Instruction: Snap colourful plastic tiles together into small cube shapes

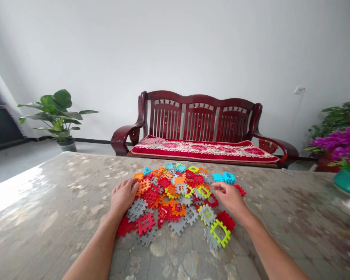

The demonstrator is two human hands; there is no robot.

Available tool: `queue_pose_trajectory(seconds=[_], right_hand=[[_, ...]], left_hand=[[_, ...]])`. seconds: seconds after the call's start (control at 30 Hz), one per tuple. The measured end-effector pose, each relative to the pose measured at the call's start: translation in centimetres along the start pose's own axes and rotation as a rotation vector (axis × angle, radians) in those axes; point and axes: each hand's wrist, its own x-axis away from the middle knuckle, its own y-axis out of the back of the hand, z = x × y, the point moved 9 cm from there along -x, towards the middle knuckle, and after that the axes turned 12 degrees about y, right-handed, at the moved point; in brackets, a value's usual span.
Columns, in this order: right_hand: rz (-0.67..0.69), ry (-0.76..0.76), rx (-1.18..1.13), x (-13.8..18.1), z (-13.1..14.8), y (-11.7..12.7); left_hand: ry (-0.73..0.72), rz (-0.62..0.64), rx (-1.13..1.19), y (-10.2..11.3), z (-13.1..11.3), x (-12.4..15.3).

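Note:
A loose heap of plastic interlocking building tiles with notched edges lies on the table, in red, orange, grey, yellow-green and blue. My left hand (123,196) rests at the heap's left side, fingers stretched out against an orange window tile (144,186). Below it are a grey window tile (137,209) and a red window tile (145,223). At the right edge is my right hand (229,195), its fingers loosely bent and holding nothing I can see. Just beyond it sit blue tiles (228,177). A yellow-green frame tile (220,233) lies nearest me.
The table (61,217) has a patterned, shiny cover. Behind it stands a dark red wooden bench (200,116) with a red patterned cushion (204,149). A potted plant (61,112) stands at left. Purple flowers (341,146) in a teal pot (348,182) are at right.

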Motion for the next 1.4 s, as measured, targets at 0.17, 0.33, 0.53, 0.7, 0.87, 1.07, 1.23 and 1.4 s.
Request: queue_pose_trajectory(seconds=[0.17, 0.33, 0.53, 0.7, 0.87, 1.07, 1.23, 1.4], right_hand=[[0.232, -0.026, 0.256, 3.1, -2.2, 0.3], [0.51, 0.017, 0.246, 5.1, -2.1, 0.3], [0.659, 0.078, 0.294, 5.7, -1.0, 0.1], [0.516, 0.012, 0.304, 5.1, -2.1, 0.7], [0.263, -0.045, 0.217, 3.6, -3.5, 2.1], [0.002, 0.151, 0.422, 2.5, -1.7, 3.9], [0.107, 0.106, 0.492, 2.9, -1.8, 3.5], [0.22, 0.046, 0.474, 3.0, -1.9, 3.3]], left_hand=[[0.004, -0.014, 0.0, 0.1, -0.1, 0.0], [0.002, -0.011, -0.019, 0.0, -0.1, -0.1], [-0.001, -0.006, -0.012, -0.1, 0.0, -0.2], [0.007, 0.004, -0.004, -0.1, 0.1, -0.1], [0.004, -0.005, -0.003, 0.1, 0.0, 0.0], [0.003, -0.021, 0.001, 0.2, 0.0, -0.1], [0.006, -0.015, 0.0, 0.2, -0.1, -0.2], [0.004, 0.002, -0.008, 0.0, -0.1, -0.3]])
